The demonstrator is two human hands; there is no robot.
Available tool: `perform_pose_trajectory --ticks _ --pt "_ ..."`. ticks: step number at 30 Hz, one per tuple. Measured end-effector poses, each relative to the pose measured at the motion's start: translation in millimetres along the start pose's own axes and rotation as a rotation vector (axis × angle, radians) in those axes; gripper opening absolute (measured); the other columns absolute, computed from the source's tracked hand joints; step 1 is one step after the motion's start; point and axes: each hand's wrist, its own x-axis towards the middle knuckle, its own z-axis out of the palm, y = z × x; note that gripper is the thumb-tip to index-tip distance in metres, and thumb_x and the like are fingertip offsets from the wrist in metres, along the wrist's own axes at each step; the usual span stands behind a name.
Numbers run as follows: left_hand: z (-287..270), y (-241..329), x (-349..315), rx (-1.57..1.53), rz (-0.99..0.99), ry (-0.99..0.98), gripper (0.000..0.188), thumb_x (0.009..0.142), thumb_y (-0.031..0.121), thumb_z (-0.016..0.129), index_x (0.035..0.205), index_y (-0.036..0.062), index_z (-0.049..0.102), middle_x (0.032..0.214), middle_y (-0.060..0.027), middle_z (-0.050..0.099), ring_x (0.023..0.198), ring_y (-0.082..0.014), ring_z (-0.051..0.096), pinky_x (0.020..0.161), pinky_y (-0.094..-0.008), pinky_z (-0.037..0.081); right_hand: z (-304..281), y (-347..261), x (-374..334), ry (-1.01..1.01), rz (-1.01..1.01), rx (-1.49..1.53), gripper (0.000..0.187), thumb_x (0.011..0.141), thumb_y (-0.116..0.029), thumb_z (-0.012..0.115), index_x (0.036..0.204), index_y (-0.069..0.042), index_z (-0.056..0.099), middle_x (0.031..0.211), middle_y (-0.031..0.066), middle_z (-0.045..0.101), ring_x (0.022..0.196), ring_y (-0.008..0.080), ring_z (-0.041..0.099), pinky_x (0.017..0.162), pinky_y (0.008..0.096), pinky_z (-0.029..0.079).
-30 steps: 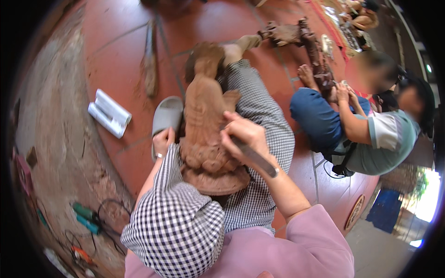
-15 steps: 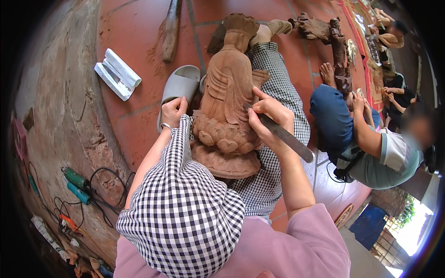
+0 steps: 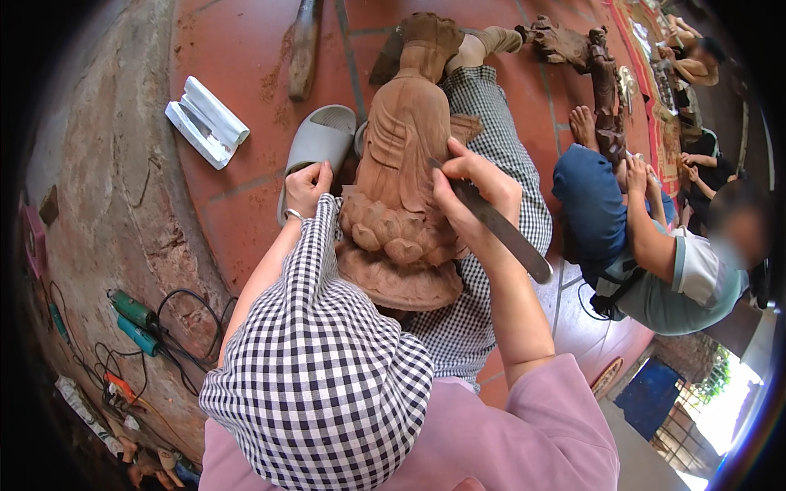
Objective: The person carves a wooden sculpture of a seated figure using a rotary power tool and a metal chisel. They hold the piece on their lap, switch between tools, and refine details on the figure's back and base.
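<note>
The brown wood carving (image 3: 405, 135) lies between your legs, its petalled base toward you; the side turned away from you is hidden, and your left knee, in checked trousers (image 3: 319, 385), covers part of the base's edge. Your right hand (image 3: 483, 192) has its fingers pinching a flat dark blade (image 3: 508, 233), its tip at the carving's right side; whether the tip touches the wood is hard to make out. Your left hand (image 3: 307, 190) is curled up beside that knee, just over a grey slipper (image 3: 323, 135), and you cannot tell whether its fingers enclose anything.

Under you is a red tiled floor (image 3: 254, 49), dusted with brown specks near a wooden bar (image 3: 304, 57) that the top edge cuts off. An opened white box (image 3: 205, 123) lies to your left, its contents unclear. Beyond it runs a worn, rough ledge (image 3: 123, 155), where a green power tool (image 3: 131, 307) rests among tangled cables (image 3: 184, 327). To your right a co-worker (image 3: 696, 274) sits by a darker carving (image 3: 604, 90); the people farther off are small and partly hidden. Glare washes out the opening (image 3: 729, 401) at lower right.
</note>
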Motion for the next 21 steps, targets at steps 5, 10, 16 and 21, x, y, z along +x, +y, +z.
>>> perform_pose_trajectory --ticks 5,10,16,21 --pt "-1 1 -2 -0.002 0.004 0.007 0.042 0.097 0.026 0.063 0.067 -0.0020 0.059 0.052 -0.0144 0.044 0.043 -0.0209 0.039 0.047 -0.0380 0.036 -3 11 -10 -0.071 -0.038 -0.046 0.014 0.077 0.001 0.074 0.075 0.001 0.060 0.071 0.0152 0.062 0.077 0.0304 0.073 0.097 0.0394 0.058" --pt "2 -3 -1 -0.013 -0.020 0.002 0.041 0.097 0.025 0.063 0.067 -0.0020 0.060 0.052 -0.0138 0.044 0.043 -0.0196 0.038 0.046 -0.0374 0.035 -4 -1 -3 -0.037 -0.016 -0.027 0.013 0.078 0.002 0.073 0.075 0.001 0.061 0.067 0.0142 0.060 0.068 0.0289 0.070 0.101 0.0396 0.056" --pt "0 1 -2 -0.033 -0.036 0.001 0.041 0.097 0.025 0.064 0.067 -0.0023 0.060 0.052 -0.0133 0.043 0.044 -0.0180 0.037 0.046 -0.0370 0.035 -6 14 -12 -0.074 -0.054 0.028 0.012 0.078 0.002 0.072 0.074 0.002 0.061 0.065 0.0125 0.059 0.064 0.0246 0.067 0.104 0.0438 0.055" --pt "2 -4 -1 -0.036 -0.047 -0.002 0.040 0.097 0.024 0.064 0.067 -0.0024 0.060 0.052 -0.0134 0.043 0.044 -0.0172 0.037 0.046 -0.0365 0.035 -5 2 -7 -0.044 0.025 0.033 0.012 0.080 0.006 0.070 0.073 0.004 0.060 0.068 0.0097 0.063 0.067 0.0177 0.068 0.106 0.0445 0.053"
